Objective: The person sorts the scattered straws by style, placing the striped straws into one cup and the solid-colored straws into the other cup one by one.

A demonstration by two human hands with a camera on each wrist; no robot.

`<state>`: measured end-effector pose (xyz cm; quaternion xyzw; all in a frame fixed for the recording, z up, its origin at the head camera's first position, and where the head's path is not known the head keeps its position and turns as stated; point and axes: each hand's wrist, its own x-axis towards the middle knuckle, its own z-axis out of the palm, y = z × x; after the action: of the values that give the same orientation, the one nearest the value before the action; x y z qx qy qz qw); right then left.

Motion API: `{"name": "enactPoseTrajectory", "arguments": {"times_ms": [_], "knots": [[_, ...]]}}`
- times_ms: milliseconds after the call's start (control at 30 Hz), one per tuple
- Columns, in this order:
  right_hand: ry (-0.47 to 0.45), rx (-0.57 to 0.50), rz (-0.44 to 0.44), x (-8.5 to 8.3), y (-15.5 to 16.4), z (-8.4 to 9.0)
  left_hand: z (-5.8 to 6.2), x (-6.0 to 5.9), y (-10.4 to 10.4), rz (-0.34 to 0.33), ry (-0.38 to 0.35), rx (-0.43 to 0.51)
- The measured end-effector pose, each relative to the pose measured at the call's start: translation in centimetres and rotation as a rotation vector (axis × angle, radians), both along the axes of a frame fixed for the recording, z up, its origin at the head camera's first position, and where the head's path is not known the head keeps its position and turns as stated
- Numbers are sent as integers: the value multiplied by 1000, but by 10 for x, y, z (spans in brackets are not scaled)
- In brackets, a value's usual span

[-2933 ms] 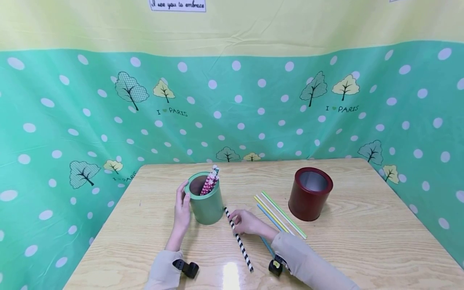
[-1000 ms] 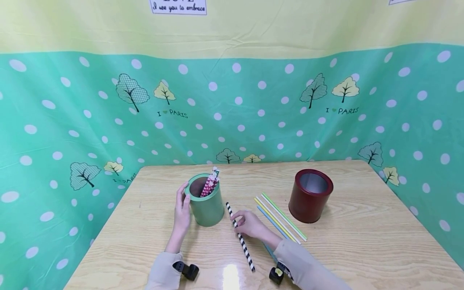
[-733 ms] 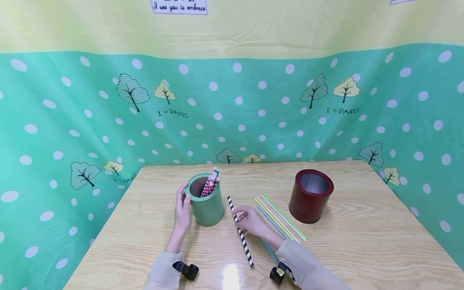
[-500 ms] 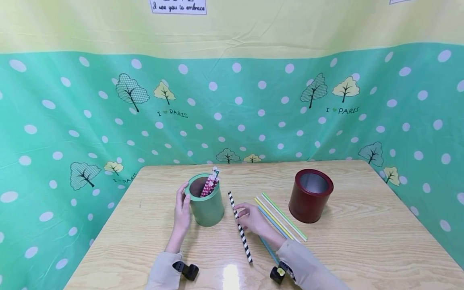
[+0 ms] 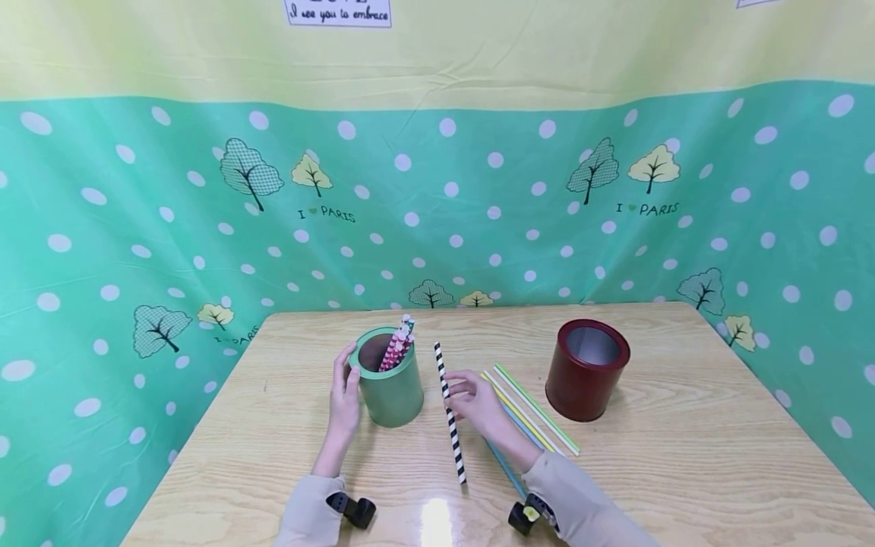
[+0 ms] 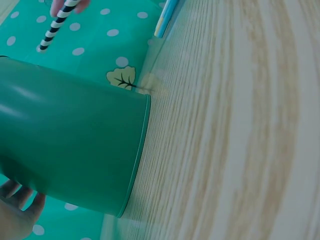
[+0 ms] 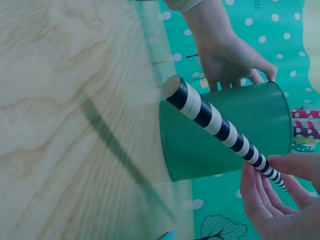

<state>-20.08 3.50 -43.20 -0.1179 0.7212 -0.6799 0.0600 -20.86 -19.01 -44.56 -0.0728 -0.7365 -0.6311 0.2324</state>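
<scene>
A black-and-white striped straw (image 5: 453,437) is pinched between the thumb and fingers of my right hand (image 5: 475,399). In the right wrist view the striped straw (image 7: 215,122) slants across in front of the green can, its shadow lying apart from it on the table. My left hand (image 5: 344,403) holds the left side of the green can (image 5: 391,396), thumb and fingers at the rim. The can stands upright with several pink patterned straws (image 5: 396,348) leaning inside. In the left wrist view the can's wall (image 6: 75,135) hides part of that hand, its fingertips against the side.
Right of my right hand, green, white, yellow and blue straws (image 5: 540,412) lie side by side on the wooden table (image 5: 683,456). Another blue straw (image 5: 504,467) lies partly under the right wrist. A dark red can (image 5: 584,387) stands farther right. A polka-dot cloth (image 5: 478,228) hangs behind.
The right hand has carried the striped straw away from me and slightly right, and the straw has turned more upright in view. The left hand and green can have stayed put.
</scene>
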Motion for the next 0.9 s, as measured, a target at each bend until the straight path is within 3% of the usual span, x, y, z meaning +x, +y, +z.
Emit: {"name": "enactPoseTrajectory", "arguments": {"times_ms": [67,267,900], "knots": [[-2,-23,1,2,0,5,-1,-1,0,-2,1,0],[13,-39,-39,2,-1,14,18,11,9,12,-25,-6],[108,-143,-116,2,-2,57,19,12,8,21,-36,2]]}}
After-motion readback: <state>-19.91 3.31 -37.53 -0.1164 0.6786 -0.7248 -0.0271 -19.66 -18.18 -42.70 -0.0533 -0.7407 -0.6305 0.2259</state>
